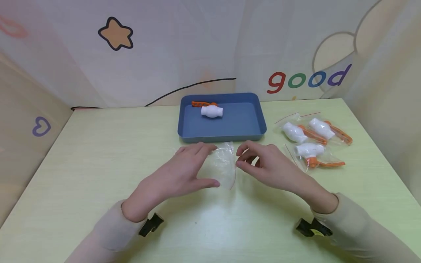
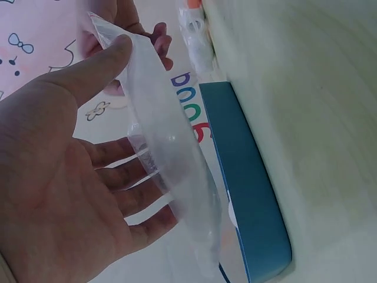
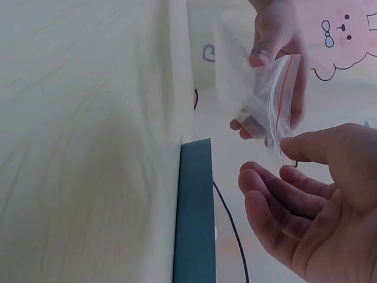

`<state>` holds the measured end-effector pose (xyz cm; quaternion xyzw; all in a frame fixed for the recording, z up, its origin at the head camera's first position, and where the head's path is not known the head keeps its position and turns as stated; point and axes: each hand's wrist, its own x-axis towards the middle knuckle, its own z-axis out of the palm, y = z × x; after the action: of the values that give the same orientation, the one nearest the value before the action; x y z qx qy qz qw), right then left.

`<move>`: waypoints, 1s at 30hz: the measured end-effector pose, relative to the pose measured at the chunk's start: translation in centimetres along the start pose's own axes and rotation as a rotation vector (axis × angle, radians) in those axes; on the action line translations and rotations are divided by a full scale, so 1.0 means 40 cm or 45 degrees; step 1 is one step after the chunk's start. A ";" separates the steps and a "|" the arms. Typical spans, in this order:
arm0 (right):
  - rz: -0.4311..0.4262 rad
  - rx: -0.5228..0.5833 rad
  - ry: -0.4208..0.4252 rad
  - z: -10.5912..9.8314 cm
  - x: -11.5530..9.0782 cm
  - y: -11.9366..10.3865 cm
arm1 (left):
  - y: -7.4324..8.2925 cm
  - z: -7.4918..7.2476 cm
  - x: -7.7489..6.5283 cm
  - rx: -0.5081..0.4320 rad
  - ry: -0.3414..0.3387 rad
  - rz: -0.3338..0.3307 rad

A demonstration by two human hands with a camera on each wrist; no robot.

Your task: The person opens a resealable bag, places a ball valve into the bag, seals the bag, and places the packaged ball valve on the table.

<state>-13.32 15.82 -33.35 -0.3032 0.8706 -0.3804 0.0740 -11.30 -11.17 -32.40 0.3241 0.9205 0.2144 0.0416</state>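
Note:
A clear plastic zip bag [image 1: 223,164] with a red line along its mouth is held up between the two hands. The left hand [image 1: 184,170] grips it, its thumb [image 2: 109,62] on one face and its fingers [image 2: 138,203] spread behind the other. At the red-lined edge, the thumb and index fingertips of the right hand [image 1: 268,164] pinch a corner of the bag [image 3: 277,100]; the other fingers are curled. No contents show in the bag. Beyond the hands, a blue tray [image 1: 238,120] contains a white ribbed plastic piece [image 1: 212,111] and an orange handle [image 1: 199,104].
Several bagged sets lie at the right of the table: a white piece [image 1: 294,132] with an orange handle, a second one [image 1: 321,128] behind it, and a third [image 1: 309,149] nearer. A printed curtain [image 1: 204,44] hangs along the table's back edge.

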 end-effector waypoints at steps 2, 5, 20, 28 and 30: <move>0.012 0.028 0.005 0.004 0.001 0.001 | 0.003 0.004 0.003 0.005 0.008 0.009; 0.017 0.091 0.011 0.010 0.002 0.003 | 0.007 0.010 0.005 0.023 0.021 0.022; 0.038 0.200 -0.012 0.026 0.000 0.013 | 0.018 0.020 0.010 0.074 0.041 0.024; 0.058 0.200 -0.054 0.027 -0.001 0.014 | 0.022 0.022 0.006 0.098 0.028 0.032; 0.061 0.189 -0.059 0.026 -0.002 0.015 | 0.022 0.022 0.005 0.108 0.031 0.039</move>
<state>-13.16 15.53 -34.50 -0.2846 0.8450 -0.4350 0.1254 -10.74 -10.10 -32.82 0.3371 0.9240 0.1798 0.0133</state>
